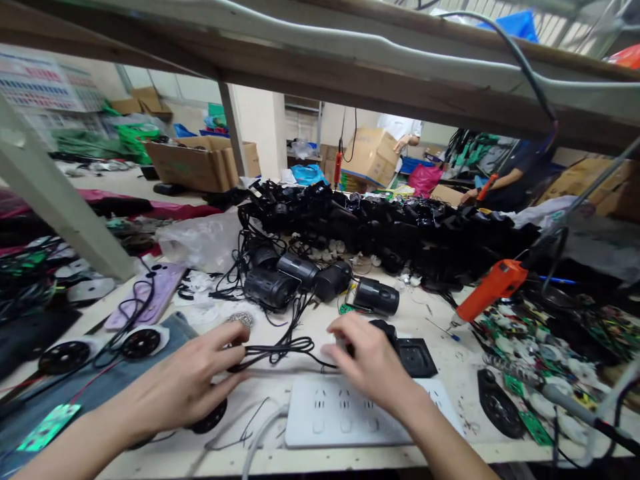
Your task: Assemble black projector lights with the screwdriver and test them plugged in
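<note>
My left hand point(187, 383) rests on the bench with its fingers curled over a black round part point(209, 419) and touching a bundle of thin black cable point(280, 350). My right hand point(367, 360) is cupped over a small black device point(385, 328), its fingers bent around it, just above a white power strip point(345, 413). A black square cover point(416, 357) lies right beside that hand. Several black cylindrical units point(273, 288) lie a little further back.
A long heap of black parts point(400, 230) fills the back of the bench. An orange electric screwdriver point(487, 288) hangs at the right above scattered green circuit boards point(530, 373). A purple phone point(150, 293) and black discs point(65, 357) lie at the left. Other people work behind cardboard boxes point(373, 157).
</note>
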`<state>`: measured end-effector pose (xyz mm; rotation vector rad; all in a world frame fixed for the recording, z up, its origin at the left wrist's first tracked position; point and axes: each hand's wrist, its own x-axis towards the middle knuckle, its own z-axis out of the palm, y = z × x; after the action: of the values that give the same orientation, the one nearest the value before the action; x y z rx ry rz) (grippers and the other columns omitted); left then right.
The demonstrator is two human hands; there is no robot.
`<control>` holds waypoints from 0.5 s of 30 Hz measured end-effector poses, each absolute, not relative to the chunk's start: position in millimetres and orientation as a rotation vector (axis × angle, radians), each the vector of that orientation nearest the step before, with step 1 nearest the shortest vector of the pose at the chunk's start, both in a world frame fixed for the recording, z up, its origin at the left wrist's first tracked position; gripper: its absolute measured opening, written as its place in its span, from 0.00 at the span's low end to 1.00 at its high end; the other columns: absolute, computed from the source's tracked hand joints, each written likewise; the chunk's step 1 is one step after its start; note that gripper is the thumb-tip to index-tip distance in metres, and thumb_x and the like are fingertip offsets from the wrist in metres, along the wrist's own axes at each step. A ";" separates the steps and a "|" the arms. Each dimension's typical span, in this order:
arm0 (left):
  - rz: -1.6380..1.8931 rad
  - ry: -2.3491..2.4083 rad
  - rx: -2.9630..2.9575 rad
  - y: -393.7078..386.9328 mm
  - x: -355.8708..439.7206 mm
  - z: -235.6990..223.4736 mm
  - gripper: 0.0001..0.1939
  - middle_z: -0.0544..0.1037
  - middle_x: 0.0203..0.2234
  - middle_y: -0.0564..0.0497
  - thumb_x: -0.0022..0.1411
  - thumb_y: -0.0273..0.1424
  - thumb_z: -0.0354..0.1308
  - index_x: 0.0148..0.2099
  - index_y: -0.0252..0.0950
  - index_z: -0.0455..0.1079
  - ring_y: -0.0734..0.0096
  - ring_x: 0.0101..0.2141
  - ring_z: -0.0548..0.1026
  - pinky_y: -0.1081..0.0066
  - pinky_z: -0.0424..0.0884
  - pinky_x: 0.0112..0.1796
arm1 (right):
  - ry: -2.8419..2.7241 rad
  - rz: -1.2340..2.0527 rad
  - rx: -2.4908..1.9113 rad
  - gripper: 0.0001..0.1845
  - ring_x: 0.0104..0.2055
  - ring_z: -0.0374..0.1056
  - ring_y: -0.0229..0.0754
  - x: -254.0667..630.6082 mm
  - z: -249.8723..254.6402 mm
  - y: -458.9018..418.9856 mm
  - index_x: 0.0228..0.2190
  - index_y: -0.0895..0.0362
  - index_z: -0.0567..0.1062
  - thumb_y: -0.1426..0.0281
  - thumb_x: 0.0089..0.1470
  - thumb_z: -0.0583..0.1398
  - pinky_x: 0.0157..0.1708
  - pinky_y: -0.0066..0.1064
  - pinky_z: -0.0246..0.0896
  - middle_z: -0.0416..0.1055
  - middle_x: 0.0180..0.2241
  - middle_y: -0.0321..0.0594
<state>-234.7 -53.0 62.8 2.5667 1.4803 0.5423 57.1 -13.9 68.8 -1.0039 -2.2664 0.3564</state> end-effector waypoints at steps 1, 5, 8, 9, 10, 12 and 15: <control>0.494 1.467 2.583 -49.8 -237.6 61.6 0.08 0.75 0.43 0.47 0.60 0.36 0.53 0.31 0.42 0.71 0.62 0.43 0.75 0.69 0.71 0.45 | -2.129 0.394 -1.062 0.03 0.36 0.69 0.41 70.3 71.1 -15.2 0.36 0.55 0.71 0.70 0.58 0.57 0.36 0.30 0.66 0.72 0.35 0.40; 0.433 1.497 2.552 -34.9 -231.8 60.3 0.09 0.71 0.49 0.44 0.60 0.38 0.55 0.40 0.42 0.71 0.56 0.48 0.72 0.61 0.69 0.48 | -1.808 0.377 -1.371 0.11 0.40 0.71 0.46 122.0 65.3 -17.2 0.39 0.55 0.72 0.63 0.57 0.58 0.40 0.38 0.69 0.73 0.38 0.45; 0.543 1.514 2.417 -27.0 -189.8 64.7 0.19 0.70 0.49 0.42 0.59 0.44 0.56 0.49 0.40 0.67 0.55 0.49 0.70 0.59 0.68 0.49 | -1.831 0.475 -1.524 0.24 0.49 0.69 0.51 142.6 51.6 -16.9 0.49 0.55 0.70 0.61 0.52 0.61 0.48 0.44 0.66 0.72 0.47 0.47; 0.566 1.514 2.357 -25.4 -169.5 65.0 0.22 0.70 0.49 0.41 0.59 0.46 0.56 0.51 0.39 0.66 0.54 0.49 0.70 0.58 0.68 0.50 | -1.859 0.534 -1.545 0.27 0.51 0.68 0.51 144.7 47.2 -16.0 0.52 0.55 0.68 0.61 0.52 0.61 0.49 0.44 0.65 0.72 0.49 0.48; 0.565 1.486 2.303 -24.1 -147.9 63.7 0.25 0.70 0.50 0.41 0.58 0.46 0.57 0.53 0.38 0.65 0.53 0.51 0.69 0.57 0.67 0.51 | -1.887 0.591 -1.550 0.27 0.51 0.68 0.51 144.8 43.4 -14.6 0.54 0.55 0.67 0.60 0.53 0.60 0.49 0.44 0.65 0.72 0.50 0.47; 0.552 1.374 2.253 -21.9 -106.8 55.8 0.34 0.67 0.55 0.41 0.53 0.45 0.62 0.60 0.41 0.59 0.52 0.54 0.66 0.56 0.63 0.55 | -1.929 0.673 -1.524 0.25 0.48 0.70 0.49 141.3 38.1 -10.1 0.55 0.55 0.66 0.61 0.57 0.56 0.48 0.42 0.66 0.74 0.48 0.46; 0.511 1.395 2.143 -16.7 -68.1 36.2 0.46 0.64 0.58 0.40 0.49 0.33 0.64 0.67 0.45 0.48 0.49 0.54 0.67 0.54 0.64 0.54 | -1.937 0.685 -1.469 0.21 0.41 0.73 0.46 134.4 34.8 -0.3 0.54 0.54 0.65 0.65 0.60 0.51 0.42 0.38 0.67 0.76 0.40 0.43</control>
<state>-68.1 -16.7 36.2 2.1425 1.3950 0.5109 134.4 -0.3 34.8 -1.4694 -1.9375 0.6846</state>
